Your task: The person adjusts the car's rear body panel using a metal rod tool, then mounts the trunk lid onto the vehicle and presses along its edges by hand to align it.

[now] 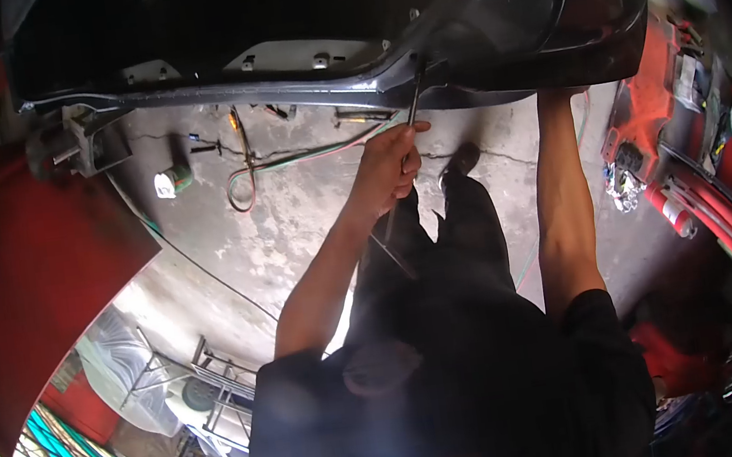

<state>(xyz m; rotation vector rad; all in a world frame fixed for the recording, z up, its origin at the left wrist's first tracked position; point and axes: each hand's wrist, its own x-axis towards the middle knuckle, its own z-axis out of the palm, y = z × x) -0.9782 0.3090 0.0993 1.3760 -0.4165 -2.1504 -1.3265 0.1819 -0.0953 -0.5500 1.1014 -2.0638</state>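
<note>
My left hand (390,166) is closed around a long thin metal rod (394,222). The rod's upper end reaches the edge of a glossy black car body (490,44), near the corner of an opening. Its lower end points back toward my torso. My right hand (555,96) is raised to the underside of the same car body, at the right. The panel hides its fingers, so I cannot see whether they grip anything. Small clips or bolts (321,59) sit along the inner edge of the opening.
Red and green hoses (320,152) and several tools (202,145) lie on the concrete floor (229,227), beside a small can (170,183). A large red panel (42,268) stands left. On the right are red equipment (642,99) and a red cylinder (673,211). Metal frames (212,384) stand behind at left.
</note>
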